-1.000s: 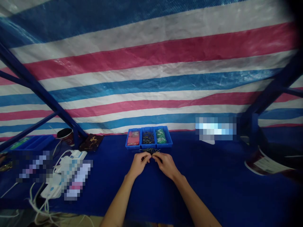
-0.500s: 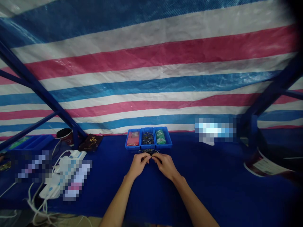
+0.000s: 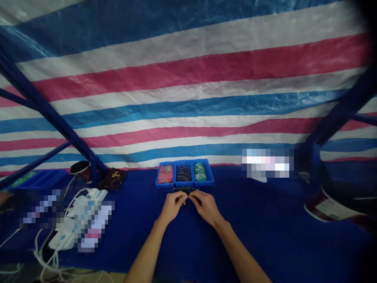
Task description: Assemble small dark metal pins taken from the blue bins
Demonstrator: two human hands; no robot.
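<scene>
In the head view, the left hand (image 3: 173,208) and right hand (image 3: 206,207) are meeting at the middle of the blue surface (image 3: 259,236), their closed fingers (image 3: 182,198) gripping a small bunch of dark pins (image 3: 186,190) from both sides, just in front of the bins (image 3: 184,185), apparently to keep the work close to the stock. Three bins are standing in a row: red packets (image 3: 165,174) on the left, loose pins (image 3: 184,173) in the middle, green packets (image 3: 199,171) on the right. A power strip (image 3: 63,240) is lying well left, and another person's hand (image 3: 5,197) is showing at the left edge. Against the earlier frame, the hands are keeping almost the same pose.
</scene>
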